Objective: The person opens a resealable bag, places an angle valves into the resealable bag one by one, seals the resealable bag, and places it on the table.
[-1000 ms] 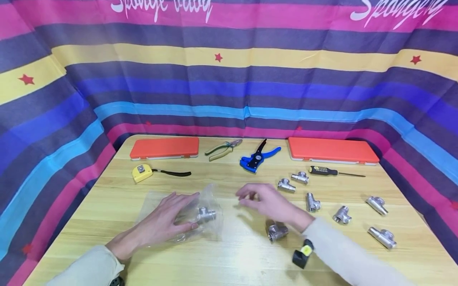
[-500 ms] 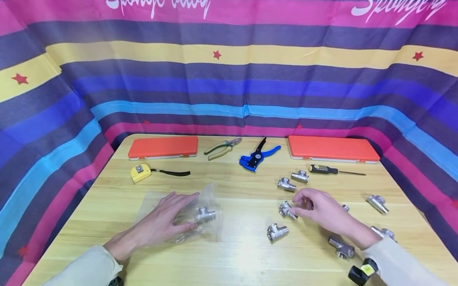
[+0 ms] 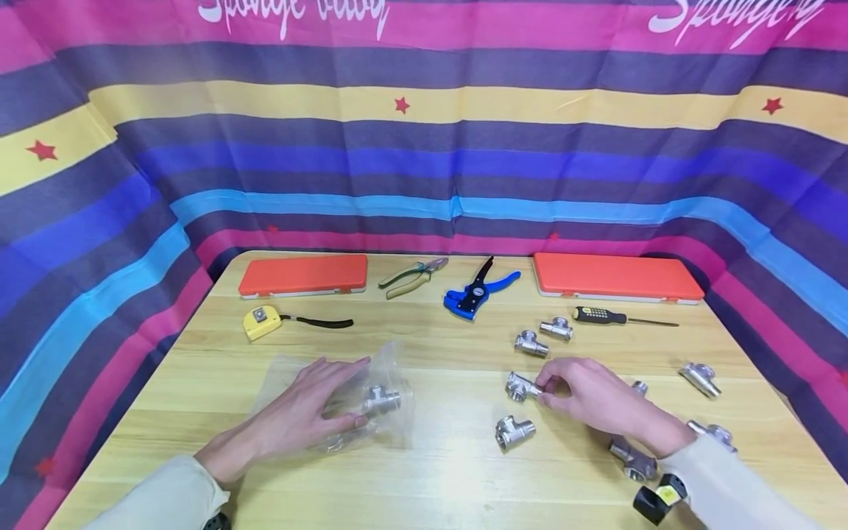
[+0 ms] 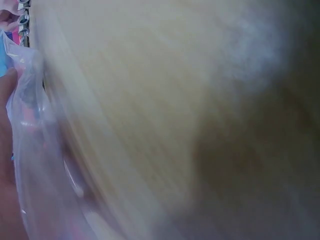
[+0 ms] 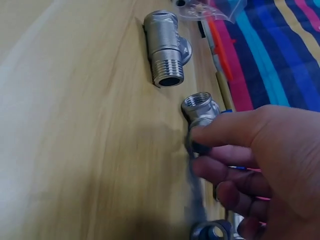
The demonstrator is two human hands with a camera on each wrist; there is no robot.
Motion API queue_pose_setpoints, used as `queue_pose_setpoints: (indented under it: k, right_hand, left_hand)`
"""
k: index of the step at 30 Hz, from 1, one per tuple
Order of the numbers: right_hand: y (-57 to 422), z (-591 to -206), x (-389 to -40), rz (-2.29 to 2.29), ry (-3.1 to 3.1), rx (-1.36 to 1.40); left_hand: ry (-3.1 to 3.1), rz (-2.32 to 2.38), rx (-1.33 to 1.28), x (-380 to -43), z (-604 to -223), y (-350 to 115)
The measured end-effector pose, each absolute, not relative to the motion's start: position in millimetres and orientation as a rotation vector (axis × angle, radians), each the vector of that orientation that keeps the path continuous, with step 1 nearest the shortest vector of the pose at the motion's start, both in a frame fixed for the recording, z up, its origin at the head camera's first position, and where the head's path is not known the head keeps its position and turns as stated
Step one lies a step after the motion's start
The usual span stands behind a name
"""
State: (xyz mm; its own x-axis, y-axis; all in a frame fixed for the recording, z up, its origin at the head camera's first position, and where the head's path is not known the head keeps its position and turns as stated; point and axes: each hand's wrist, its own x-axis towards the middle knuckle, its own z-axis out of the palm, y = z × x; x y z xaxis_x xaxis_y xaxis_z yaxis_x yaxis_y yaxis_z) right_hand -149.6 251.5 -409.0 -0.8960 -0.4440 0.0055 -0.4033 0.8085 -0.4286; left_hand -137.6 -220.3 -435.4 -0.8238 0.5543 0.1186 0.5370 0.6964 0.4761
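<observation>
My left hand [image 3: 298, 405] lies with extended fingers on a clear plastic bag [image 3: 271, 375], which holds a silvery threaded tee fitting [image 3: 382, 400]. In the left wrist view, the bag [image 4: 37, 175] fills the left side beside part of the hand [image 4: 6, 165]. Thumb and fingers of my right hand [image 3: 596, 394] pinch the threaded end of another tee fitting [image 3: 518, 386], low over the table. The right wrist view shows the open socket of this pinched tee [image 5: 198, 104] pointing away from the hand [image 5: 270, 165]. A loose tee fitting [image 3: 513, 433] lies just nearer the front edge.
Two tees [image 3: 531, 344] sit behind the right hand, and several more [image 3: 699, 379] lie to its right. Along the back are red cases [image 3: 303, 274], pliers [image 3: 414, 277], a blue wire stripper [image 3: 473, 294] and a screwdriver [image 3: 599, 316]. A yellow tape measure [image 3: 262, 322] rests left.
My right hand has moved right from near the bag, taken hold of a tee fitting and shifted it left, beside the loose one. The left hand has stayed on the bag.
</observation>
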Motion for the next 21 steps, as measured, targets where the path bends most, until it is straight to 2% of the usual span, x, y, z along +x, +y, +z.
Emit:
queue_pose_setpoints:
  k: [10, 21]
  right_hand:
    - [220.7, -405.0, -170.8, -0.927, 2.847, -0.701]
    - [142.4, -409.9, -181.1, -1.105, 2.581, -0.891]
  left_hand:
    - [2.862, 0.790, 0.920, -136.3, -435.8, -220.5]
    - [2.858, 0.799, 0.912, -136.6, -436.0, -220.4]
